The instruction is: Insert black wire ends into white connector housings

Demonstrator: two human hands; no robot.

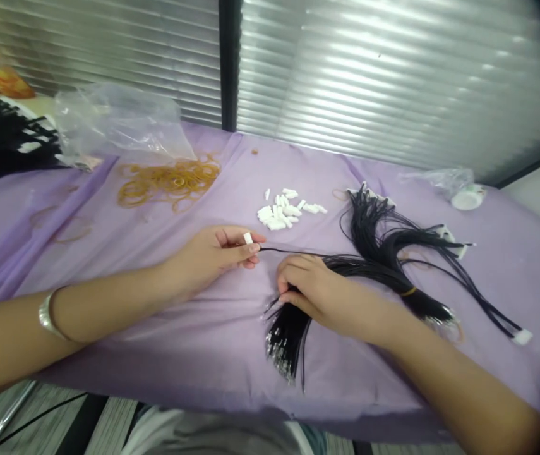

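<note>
Between the thumb and fingers of my left hand (225, 249) is a small white connector (248, 238), with a thin black wire (288, 251) running from it to the right. My right hand (310, 287) is closed at the upper end of a bundle of black wires (291, 338), its fingertips pinching at the wires. Small metal terminals show at the bundle's lower end. Behind the hands lies a loose pile of white connectors (279, 215). Another wire bundle (383, 273), tied with a yellow rubber band (409, 291), passes behind my right hand.
Tan rubber bands (170, 182) lie in a heap at the back left, beside a clear plastic bag (118, 123). More black wires with white connectors (369, 221) spread on the right. A white roll (467, 198) stands at the back right on the purple tablecloth (156, 354).
</note>
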